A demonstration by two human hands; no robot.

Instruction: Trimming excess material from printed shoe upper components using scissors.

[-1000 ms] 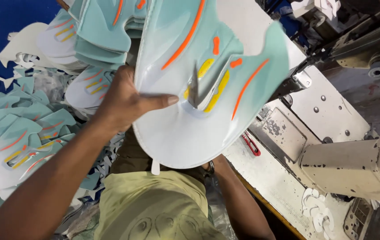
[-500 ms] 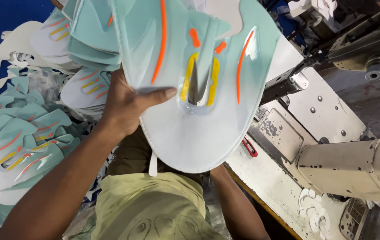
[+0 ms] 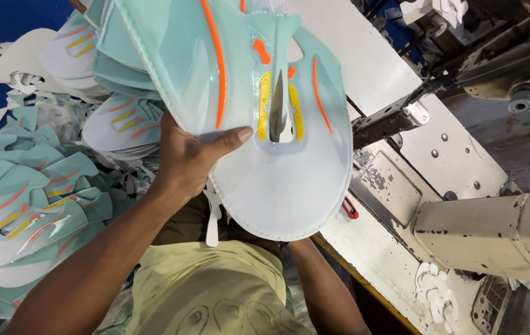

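Left hand (image 3: 187,161), thumb clamped, has swung the mint-and-white shoe-upper panel w/ orange stripes (image 3: 265,124) upright; right hand hidden beneath, grip can't tell.

Bare sewing machine table (image 3: 370,68) gives passage; the machine arm (image 3: 488,232) blocks right, heaped shoe uppers (image 3: 29,198) crowd left

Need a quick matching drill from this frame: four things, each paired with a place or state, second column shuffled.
Things:
1. shoe upper
2. left hand
3. sewing machine
4. pile of uppers

Place or state:
A. lying at the left of the view
B. on the worktable at the right
C. held up in mid-air, mint and white with orange and yellow marks
D. thumb pressed on the front of the held piece

Pairs: 1-C, 2-D, 3-B, 4-A
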